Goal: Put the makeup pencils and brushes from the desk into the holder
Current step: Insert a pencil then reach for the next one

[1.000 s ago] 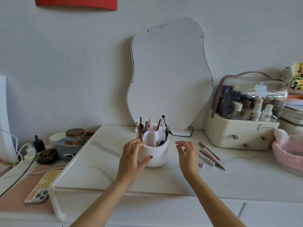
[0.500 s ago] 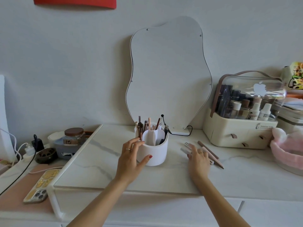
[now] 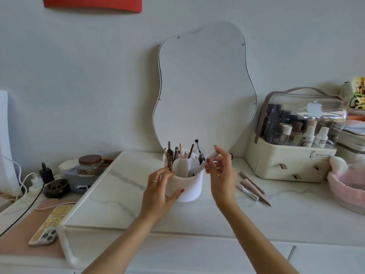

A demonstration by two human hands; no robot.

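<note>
Soft, even daylight throughout, fairly bright, with no harsh hotspots. Faint, diffuse shadows only: a dim grey band to the left of the wavy mirror point(image 3: 203, 89) on the wall point(image 3: 79, 76), a pale shade under the left hand point(image 3: 158, 192) beside the white holder point(image 3: 185, 184). Mild glare on the clear lid of the cosmetics organizer point(image 3: 300, 135), washing out the bottles behind it. Marked wide-angle bending at the edges, the desk point(image 3: 197, 214) rim curving and the phone point(image 3: 49, 224) stretched. Slightly soft focus overall, with smeared detail on the right hand point(image 3: 221, 175) and the white pencil point(image 3: 205, 163), and compression mush at far right.
</note>
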